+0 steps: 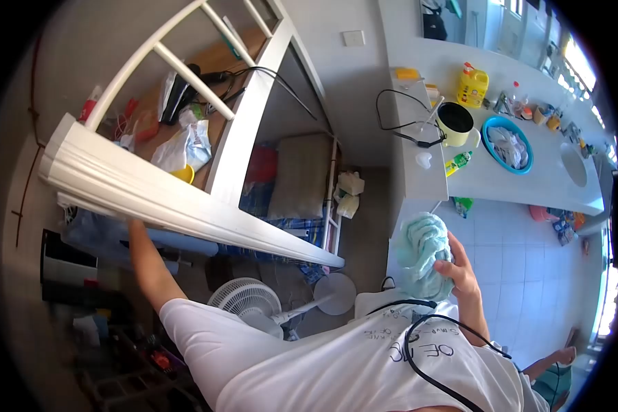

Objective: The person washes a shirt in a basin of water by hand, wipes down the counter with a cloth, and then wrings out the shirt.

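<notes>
My right hand point(460, 271) grips a bunched, pale mint-green towel point(424, 254) in front of my shirt, with the thumb pressed on its folds. On the other side, my left forearm reaches up behind the thick white rail point(185, 209) of a bunk bed frame. The left hand itself is hidden by that rail, so its fingers cannot be seen. On the wooden board point(216, 134) above the rail lie a black hair dryer point(178, 96), a white and blue packet point(185, 147) and cables.
A white standing fan point(250, 302) stands below the bed. To the right, a counter point(542, 182) holds a blue basin point(507, 143) with cloth, a cream pot point(455, 127) and a yellow jug point(472, 86). Another person's arm point(553, 360) shows at lower right.
</notes>
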`<action>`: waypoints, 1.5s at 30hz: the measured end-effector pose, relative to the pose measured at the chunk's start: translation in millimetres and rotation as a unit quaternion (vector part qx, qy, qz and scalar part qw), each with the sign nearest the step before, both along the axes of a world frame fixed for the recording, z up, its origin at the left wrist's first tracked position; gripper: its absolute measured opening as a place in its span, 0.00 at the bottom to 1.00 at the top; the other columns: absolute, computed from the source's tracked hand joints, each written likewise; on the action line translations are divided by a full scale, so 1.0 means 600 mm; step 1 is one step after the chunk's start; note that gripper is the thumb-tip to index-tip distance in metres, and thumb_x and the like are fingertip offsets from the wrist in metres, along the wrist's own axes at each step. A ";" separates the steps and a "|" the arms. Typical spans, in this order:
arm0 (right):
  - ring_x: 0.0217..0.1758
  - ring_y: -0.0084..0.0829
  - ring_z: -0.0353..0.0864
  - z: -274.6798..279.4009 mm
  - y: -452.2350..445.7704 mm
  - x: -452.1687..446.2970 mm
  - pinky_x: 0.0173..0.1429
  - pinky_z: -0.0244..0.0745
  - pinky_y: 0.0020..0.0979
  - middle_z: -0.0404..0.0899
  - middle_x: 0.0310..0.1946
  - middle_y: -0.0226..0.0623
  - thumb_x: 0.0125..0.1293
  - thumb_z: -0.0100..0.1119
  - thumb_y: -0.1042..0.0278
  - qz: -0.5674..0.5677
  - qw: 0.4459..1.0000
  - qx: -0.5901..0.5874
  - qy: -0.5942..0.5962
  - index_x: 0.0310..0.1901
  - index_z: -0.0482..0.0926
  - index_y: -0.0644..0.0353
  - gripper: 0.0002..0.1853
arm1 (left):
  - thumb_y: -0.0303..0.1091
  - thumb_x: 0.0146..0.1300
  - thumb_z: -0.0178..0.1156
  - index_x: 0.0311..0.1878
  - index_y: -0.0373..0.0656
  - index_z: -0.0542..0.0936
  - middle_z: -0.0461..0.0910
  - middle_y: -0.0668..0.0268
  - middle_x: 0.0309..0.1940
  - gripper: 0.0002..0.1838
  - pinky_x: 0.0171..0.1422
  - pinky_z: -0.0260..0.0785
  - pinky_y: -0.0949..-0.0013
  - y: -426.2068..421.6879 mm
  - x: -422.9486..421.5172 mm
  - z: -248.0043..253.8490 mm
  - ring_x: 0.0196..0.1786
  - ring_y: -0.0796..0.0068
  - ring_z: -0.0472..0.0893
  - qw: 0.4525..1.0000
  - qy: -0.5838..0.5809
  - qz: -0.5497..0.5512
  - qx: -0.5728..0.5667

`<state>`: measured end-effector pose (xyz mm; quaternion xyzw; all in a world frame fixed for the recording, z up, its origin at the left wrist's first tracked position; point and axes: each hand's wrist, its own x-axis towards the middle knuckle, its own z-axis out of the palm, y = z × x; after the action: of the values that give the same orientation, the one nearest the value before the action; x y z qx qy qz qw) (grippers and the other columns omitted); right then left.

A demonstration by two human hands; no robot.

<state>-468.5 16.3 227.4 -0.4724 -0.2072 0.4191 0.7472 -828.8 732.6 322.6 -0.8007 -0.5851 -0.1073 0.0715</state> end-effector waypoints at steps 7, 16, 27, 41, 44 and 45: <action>0.55 0.30 0.74 -0.018 0.008 0.012 0.61 0.67 0.29 0.74 0.52 0.39 0.49 0.67 0.66 0.033 0.999 -0.003 0.019 0.64 0.62 0.68 0.40 | 0.33 0.63 0.52 0.64 0.32 0.65 0.66 0.47 0.64 0.26 0.70 0.56 0.62 -0.025 -0.072 -0.005 0.67 0.53 0.65 0.976 -0.201 -0.068 0.054; 0.60 0.34 0.72 -0.046 0.017 0.023 0.63 0.67 0.32 0.71 0.57 0.42 0.51 0.67 0.68 0.070 0.995 -0.006 0.064 0.68 0.57 0.67 0.43 | 0.63 0.65 0.43 0.65 0.49 0.68 0.72 0.59 0.60 0.34 0.56 0.65 0.45 -0.297 -0.088 0.046 0.53 0.57 0.75 0.390 -0.817 -0.272 -0.327; 0.59 0.35 0.72 -0.047 0.002 0.027 0.63 0.67 0.33 0.71 0.57 0.42 0.52 0.66 0.71 0.070 0.995 -0.013 0.068 0.68 0.57 0.67 0.42 | 0.57 0.67 0.45 0.70 0.51 0.60 0.61 0.64 0.70 0.33 0.53 0.64 0.42 -0.323 -0.120 -0.009 0.50 0.54 0.76 0.366 -0.787 -0.397 -0.298; 0.60 0.34 0.71 -0.050 -0.014 0.008 0.64 0.66 0.33 0.71 0.57 0.42 0.53 0.65 0.72 0.072 0.995 -0.027 0.065 0.68 0.58 0.67 0.40 | 0.58 0.66 0.46 0.72 0.53 0.56 0.56 0.60 0.72 0.35 0.57 0.60 0.39 -0.358 -0.109 -0.007 0.53 0.48 0.74 0.319 -0.772 -0.438 -0.333; 0.60 0.36 0.71 -0.053 -0.017 0.002 0.62 0.68 0.34 0.69 0.58 0.42 0.51 0.64 0.70 0.066 0.996 -0.044 0.050 0.68 0.57 0.65 0.42 | 0.60 0.63 0.48 0.70 0.49 0.61 0.61 0.59 0.70 0.37 0.54 0.59 0.49 -0.373 -0.108 -0.003 0.50 0.54 0.71 0.396 -0.791 -0.374 -0.279; 0.60 0.36 0.71 -0.055 -0.019 0.001 0.62 0.67 0.33 0.69 0.58 0.42 0.51 0.65 0.70 0.060 0.996 -0.049 0.054 0.68 0.57 0.66 0.42 | 0.60 0.63 0.48 0.70 0.49 0.61 0.61 0.59 0.70 0.37 0.54 0.59 0.49 -0.371 -0.109 -0.003 0.50 0.54 0.71 0.397 -0.791 -0.374 -0.279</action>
<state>-468.2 4.8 194.3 -0.4715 -0.1734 0.4979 0.7069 -894.5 510.3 320.5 -0.4715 -0.0196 -0.5391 -0.6976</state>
